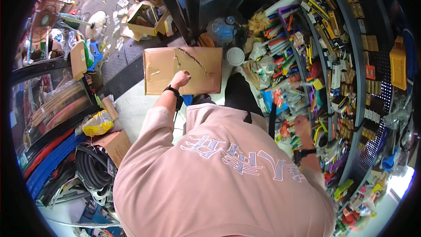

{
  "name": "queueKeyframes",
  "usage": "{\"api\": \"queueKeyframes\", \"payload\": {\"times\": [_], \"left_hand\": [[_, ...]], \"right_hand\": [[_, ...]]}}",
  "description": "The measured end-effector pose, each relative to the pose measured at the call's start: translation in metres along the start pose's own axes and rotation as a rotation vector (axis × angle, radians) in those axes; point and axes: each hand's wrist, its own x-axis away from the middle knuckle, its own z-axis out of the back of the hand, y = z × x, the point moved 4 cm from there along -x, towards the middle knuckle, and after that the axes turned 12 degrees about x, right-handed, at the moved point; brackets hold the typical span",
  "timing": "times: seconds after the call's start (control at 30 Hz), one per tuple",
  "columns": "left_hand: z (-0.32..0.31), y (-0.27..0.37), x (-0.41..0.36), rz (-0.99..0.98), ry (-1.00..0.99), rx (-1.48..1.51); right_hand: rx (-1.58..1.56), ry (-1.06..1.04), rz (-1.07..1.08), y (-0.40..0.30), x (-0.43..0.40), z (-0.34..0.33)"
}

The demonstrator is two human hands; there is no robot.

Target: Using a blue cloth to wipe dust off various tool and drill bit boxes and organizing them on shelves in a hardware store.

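My left hand (181,79), a dark band at its wrist, is over the near side of a closed cardboard box (158,61) on the floor. Its fingers are curled in, and I see nothing held in them. A dark, rough line, a tear or a cord, runs across the top of the box. On the right, my right hand (302,124) hangs low beside the tool shelves, blurred. Whether its fingers are closed or hold anything cannot be made out. Nearest to it are small packaged tools with coloured handles (284,130).
Shelves (358,105) packed with small boxes line the right. A white lidded bucket (235,56) and a large clear water bottle (222,29) stand beyond the box. Coiled black hose (93,168) and another carton (115,146) crowd the left, below a glass-fronted case (52,108).
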Motion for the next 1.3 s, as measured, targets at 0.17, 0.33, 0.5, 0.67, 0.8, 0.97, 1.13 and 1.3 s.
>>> {"api": "queueKeyframes", "payload": {"times": [0.17, 0.33, 0.5, 0.67, 0.8, 0.97, 1.13, 1.3], "left_hand": [[-0.035, -0.036, 0.020, 0.073, -0.197, 0.073], [-0.045, -0.045, 0.047, 0.017, -0.292, 0.131], [-0.036, -0.056, 0.064, 0.052, -0.335, -0.114], [-0.044, -0.052, 0.074, 0.011, -0.271, -0.194], [-0.086, -0.053, 0.084, 0.054, -0.304, -0.108], [-0.175, -0.141, 0.076, -0.023, -0.382, -0.237], [-0.289, -0.258, 0.050, 0.234, -0.507, -0.366], [-0.352, -0.385, -0.032, 0.110, -0.593, -0.735]], "right_hand": [[-0.241, -0.232, -0.323, -0.036, 0.154, -0.071], [-0.396, -0.138, -0.376, -0.055, 0.222, -0.118], [-0.418, -0.189, -0.403, -0.059, 0.234, -0.150], [-0.596, -0.093, -0.348, -0.048, 0.243, -0.179], [-0.550, -0.257, -0.399, -0.027, 0.260, -0.224], [-0.510, -0.364, -0.420, 0.032, 0.287, -0.349], [-0.617, -0.427, -0.586, 0.073, 0.304, -0.494], [-0.617, -0.492, -0.600, 0.019, 0.257, -0.621]]}}
